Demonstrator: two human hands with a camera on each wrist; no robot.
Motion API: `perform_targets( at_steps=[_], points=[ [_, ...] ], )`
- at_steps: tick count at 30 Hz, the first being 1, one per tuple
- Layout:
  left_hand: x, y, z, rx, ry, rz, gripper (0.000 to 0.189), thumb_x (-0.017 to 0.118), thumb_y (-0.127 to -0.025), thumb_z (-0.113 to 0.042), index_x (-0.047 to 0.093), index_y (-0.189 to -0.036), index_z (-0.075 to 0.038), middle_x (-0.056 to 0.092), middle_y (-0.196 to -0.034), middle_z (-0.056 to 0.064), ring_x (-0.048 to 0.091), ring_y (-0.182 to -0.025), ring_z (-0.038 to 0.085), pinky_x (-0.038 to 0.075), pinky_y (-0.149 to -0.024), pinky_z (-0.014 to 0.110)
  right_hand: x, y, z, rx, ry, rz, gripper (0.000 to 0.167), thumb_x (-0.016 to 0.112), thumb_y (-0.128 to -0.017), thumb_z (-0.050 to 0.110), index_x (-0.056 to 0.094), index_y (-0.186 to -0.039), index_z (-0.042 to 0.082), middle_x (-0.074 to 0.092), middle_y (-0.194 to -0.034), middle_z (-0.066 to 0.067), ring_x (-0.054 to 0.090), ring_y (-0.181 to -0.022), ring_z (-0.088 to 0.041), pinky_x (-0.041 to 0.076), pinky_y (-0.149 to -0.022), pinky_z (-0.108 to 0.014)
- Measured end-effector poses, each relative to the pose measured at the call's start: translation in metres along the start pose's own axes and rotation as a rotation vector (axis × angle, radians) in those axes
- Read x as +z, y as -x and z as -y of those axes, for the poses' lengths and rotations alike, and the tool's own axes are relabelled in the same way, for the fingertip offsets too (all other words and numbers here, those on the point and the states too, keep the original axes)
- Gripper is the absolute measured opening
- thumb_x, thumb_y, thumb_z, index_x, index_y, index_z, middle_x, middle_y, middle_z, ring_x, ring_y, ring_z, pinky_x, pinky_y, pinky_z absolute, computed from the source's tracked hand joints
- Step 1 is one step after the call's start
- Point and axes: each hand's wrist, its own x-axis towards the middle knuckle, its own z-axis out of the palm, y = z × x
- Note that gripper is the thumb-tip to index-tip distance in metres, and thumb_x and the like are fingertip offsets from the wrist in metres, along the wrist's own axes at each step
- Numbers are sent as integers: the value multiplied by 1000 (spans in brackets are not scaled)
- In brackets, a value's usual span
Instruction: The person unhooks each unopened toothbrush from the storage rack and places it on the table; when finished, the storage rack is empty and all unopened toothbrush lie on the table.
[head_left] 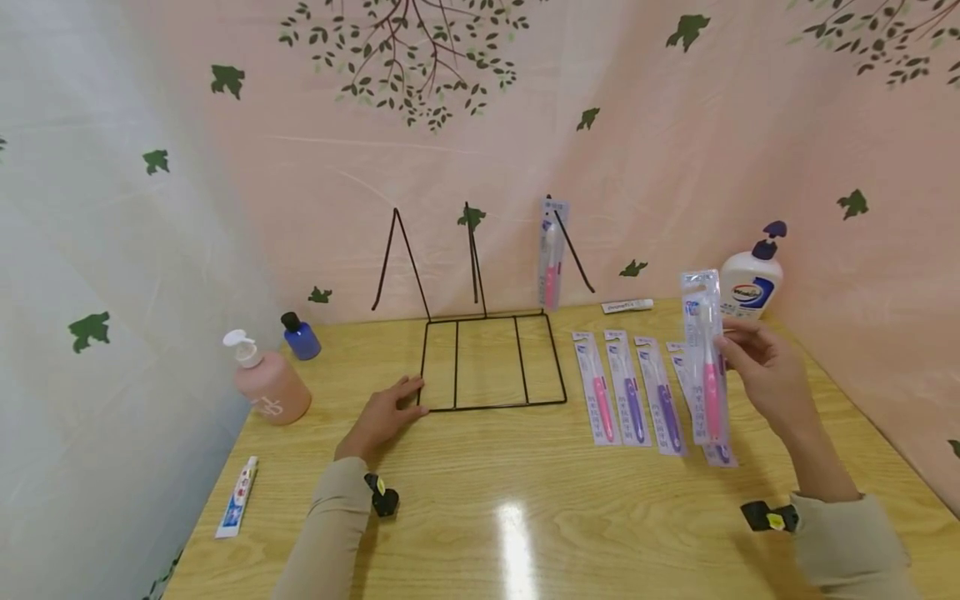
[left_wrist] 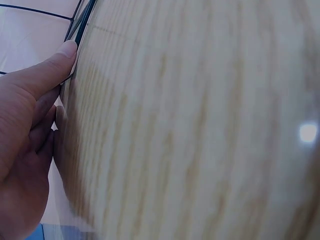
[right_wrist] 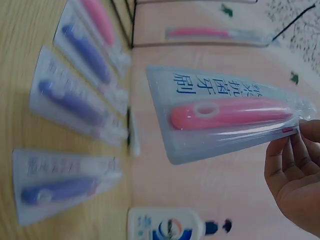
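Observation:
My right hand (head_left: pixel 768 375) pinches a packaged pink toothbrush (head_left: pixel 712 392) by the edge of its pack, raised above the table at the right. In the right wrist view its clear blister pack (right_wrist: pixel 225 115) is tilted. My left hand (head_left: pixel 381 419) holds the front left corner of a black wire display rack (head_left: pixel 491 408), thumb and fingers at the wire. Another packaged pink toothbrush (head_left: pixel 552 267) hangs on the rack's right hook. Below the raised pack, a packaged purple toothbrush (head_left: pixel 722 455) is partly hidden.
Beside the rack lie a packaged pink toothbrush (head_left: pixel 602 408) and two purple ones, one of them here (head_left: pixel 634 408). A small white tube (head_left: pixel 627 306) and white pump bottle (head_left: pixel 750 279) stand behind. Leftward are a pink pump bottle (head_left: pixel 273 387), blue bottle (head_left: pixel 302 337) and toothpaste tube (head_left: pixel 237 497).

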Motion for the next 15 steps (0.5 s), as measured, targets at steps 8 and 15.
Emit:
perform_targets(
  at_steps=[8, 15],
  points=[
    [-1, 2, 0, 9, 0, 4, 61, 64, -92, -30, 42, -146, -12, 31, -154, 16, 26, -143, 33, 26, -114, 54, -27, -7, -47, 161, 115, -20, 40, 54, -98, 25, 52, -128, -2, 54, -92, 23, 54, -79, 9, 51, -65, -9],
    [-1, 2, -1, 5, 6, 7, 61, 64, -92, -30, 42, -146, -13, 31, -154, 15, 26, -144, 33, 26, -114, 54, -40, -12, -80, 278, 112, 26, 41, 52, -99, 25, 48, -125, -6, 54, -83, 28, 55, -72, 8, 53, -61, -14]
  ],
)
